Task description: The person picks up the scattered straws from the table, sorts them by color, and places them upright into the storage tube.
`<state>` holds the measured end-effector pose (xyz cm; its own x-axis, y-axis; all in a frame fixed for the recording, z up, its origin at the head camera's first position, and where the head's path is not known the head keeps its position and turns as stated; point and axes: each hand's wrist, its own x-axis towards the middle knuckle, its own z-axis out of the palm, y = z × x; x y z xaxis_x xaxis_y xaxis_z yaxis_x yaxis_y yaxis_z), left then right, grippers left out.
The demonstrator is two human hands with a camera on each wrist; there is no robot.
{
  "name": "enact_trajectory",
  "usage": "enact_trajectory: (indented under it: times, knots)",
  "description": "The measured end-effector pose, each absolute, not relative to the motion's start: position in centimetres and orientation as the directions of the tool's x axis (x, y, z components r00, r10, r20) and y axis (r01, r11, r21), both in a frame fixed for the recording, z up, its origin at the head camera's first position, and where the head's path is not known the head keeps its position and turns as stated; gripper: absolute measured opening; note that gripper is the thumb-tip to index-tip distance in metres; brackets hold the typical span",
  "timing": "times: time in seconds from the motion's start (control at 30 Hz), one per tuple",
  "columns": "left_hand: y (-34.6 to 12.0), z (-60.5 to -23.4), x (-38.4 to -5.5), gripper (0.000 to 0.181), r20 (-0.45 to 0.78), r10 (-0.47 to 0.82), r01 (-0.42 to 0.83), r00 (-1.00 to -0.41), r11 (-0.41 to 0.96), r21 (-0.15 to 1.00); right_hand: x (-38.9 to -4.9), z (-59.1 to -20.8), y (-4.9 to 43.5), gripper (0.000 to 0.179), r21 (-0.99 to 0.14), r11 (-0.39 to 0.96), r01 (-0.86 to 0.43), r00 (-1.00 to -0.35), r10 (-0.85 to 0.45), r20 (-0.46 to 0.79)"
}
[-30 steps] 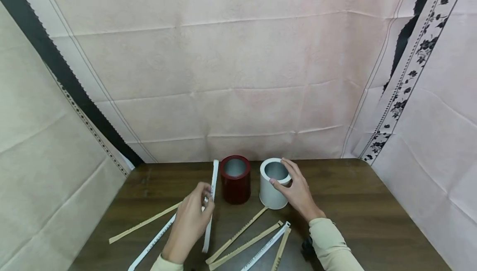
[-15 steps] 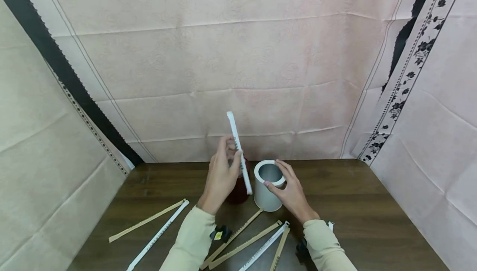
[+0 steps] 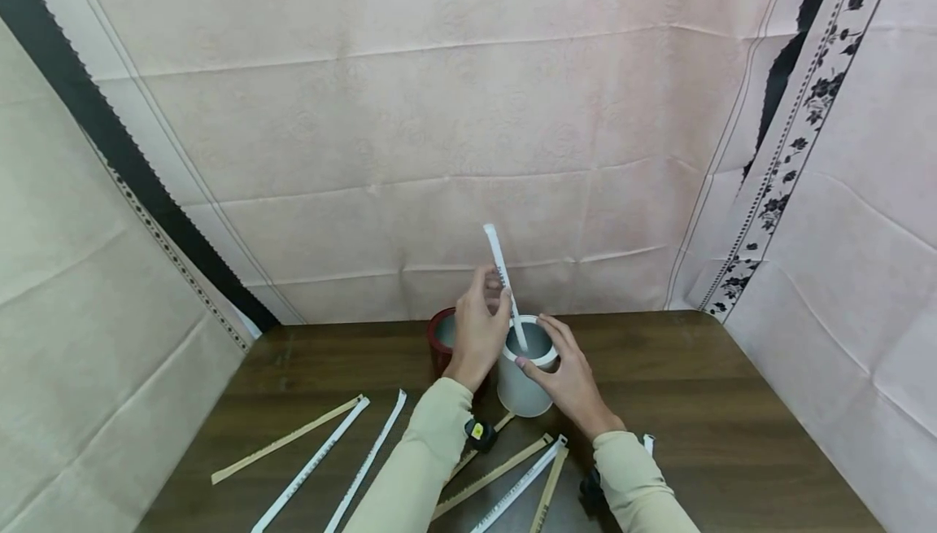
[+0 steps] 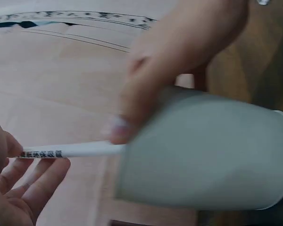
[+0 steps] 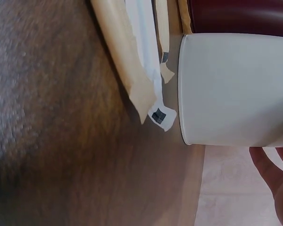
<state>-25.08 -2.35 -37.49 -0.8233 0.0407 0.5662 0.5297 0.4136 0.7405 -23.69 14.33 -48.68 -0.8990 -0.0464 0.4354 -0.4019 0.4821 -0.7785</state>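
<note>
My left hand (image 3: 481, 325) pinches a white paper-wrapped straw (image 3: 499, 252) between thumb and fingers. Printed characters show on its wrapper in the left wrist view. The straw leans, and its lower end reaches into the mouth of a white cylindrical cup (image 3: 521, 391). With thumb and fingers spread at the rim, my right hand (image 3: 574, 374) holds that cup upright on the table. Just left of it stands a dark red cup (image 3: 442, 329) of similar shape, partly hidden behind my left hand and wrist.
Several wrapped straws lie on the wooden table (image 3: 717, 419): a tan one (image 3: 285, 439) and a white one (image 3: 311, 464) at the left, another white one (image 3: 366, 460) beside my left sleeve, and tan and white ones (image 3: 520, 488) between the forearms. A cloth backdrop (image 3: 439, 110) rises behind.
My left hand has lifted the white straw off the table, carried it right past the red cup, and brought its lower end into the white cup. My right hand stays at the white cup's rim.
</note>
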Motion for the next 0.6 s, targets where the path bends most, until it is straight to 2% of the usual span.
enact_trajectory:
  times: [0.23,0.4,0.6]
  knots:
    - [-1.9,-39.2,-24.9,0.018,0.397,0.136,0.396,-0.908,0.59,0.703,-23.6,-48.8,14.4,0.08,-0.788,0.467,-0.402,-0.904,-0.065,0.423]
    - [-1.6,-39.2,-24.8,0.007,0.238,0.253,0.347,-0.938,0.696,0.628,-23.7,-48.8,14.5,0.077,-0.785,0.468,-0.406,-0.904,-0.078,0.42]
    - [-0.6,-38.5,-24.9,0.016,0.122,0.317,0.334,-0.94,0.797,0.503,-23.8,-48.8,14.4,0.075,-0.781,0.472,-0.41,-0.899,-0.066,0.432]
